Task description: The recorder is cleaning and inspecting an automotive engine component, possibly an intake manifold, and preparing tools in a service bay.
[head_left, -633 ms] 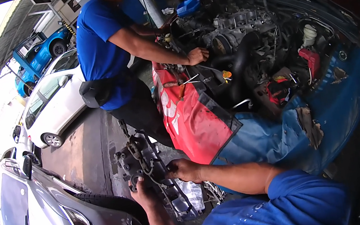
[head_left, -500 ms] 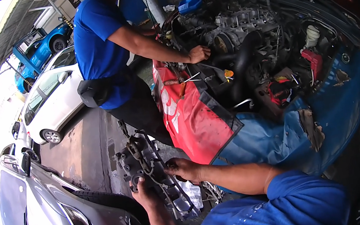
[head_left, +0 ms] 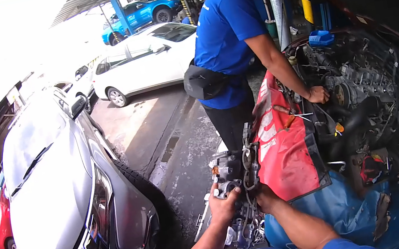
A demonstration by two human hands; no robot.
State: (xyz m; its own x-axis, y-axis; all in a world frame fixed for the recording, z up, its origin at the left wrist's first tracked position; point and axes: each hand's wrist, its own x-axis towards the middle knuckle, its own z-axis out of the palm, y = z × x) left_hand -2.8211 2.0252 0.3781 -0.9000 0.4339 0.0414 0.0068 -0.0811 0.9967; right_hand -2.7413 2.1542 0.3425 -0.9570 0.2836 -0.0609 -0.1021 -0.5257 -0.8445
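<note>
My left hand (head_left: pixel 224 205) is closed on a grey metal engine part (head_left: pixel 226 165) with a wiring harness (head_left: pixel 248 158) along it, its thumb over the near side. My right hand (head_left: pixel 267 199) is closed at the part's right side, beside the harness, its fingers partly hidden. The part is held low in front of me, beside a red fender cover (head_left: pixel 288 162) and a blue fender cover (head_left: pixel 312 219) draped over a car. Small metal pieces below it are hard to make out.
A co-worker (head_left: pixel 224 35) in blue leans over an open engine bay (head_left: pixel 363 85), a hand near the pulley. Loose tools (head_left: pixel 291 113) and a blue tray (head_left: pixel 321 37) sit there. A silver SUV (head_left: pixel 51 161) stands at left, a white car (head_left: pixel 140 63) behind.
My view has swung left and up, showing more of the cars and roof. The held part and my hands now sit more rightward in view, the part turned slightly.
</note>
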